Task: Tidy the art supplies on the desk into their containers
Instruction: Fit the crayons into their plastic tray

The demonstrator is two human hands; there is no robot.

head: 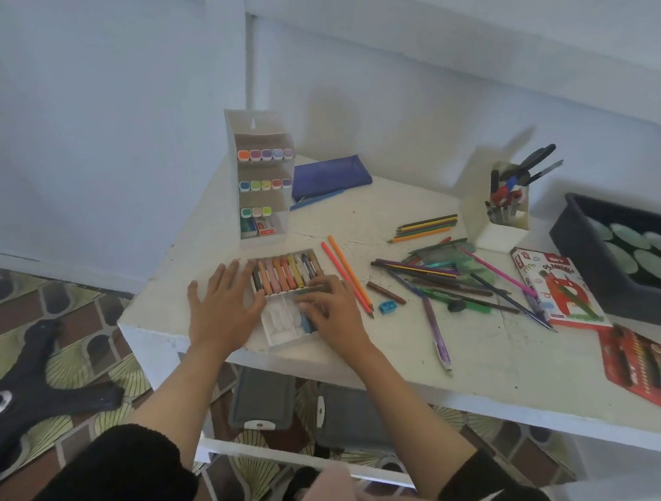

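Black sleeves (112, 473) frame bare forearms. Left grip (225, 305) lies flat and wide on the white surface (471, 341), fingertips touching the pastel tray (277, 325). Right grip (328, 305) pinches a green pastel (309, 291) over the tray's near row.

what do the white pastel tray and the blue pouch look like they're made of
The pastel tray looks like thin moulded plastic, white with a slight sheen: its empty slots are pressed-in ridges. The blue pouch is probably matte fabric; it lies soft and flat, with creases.
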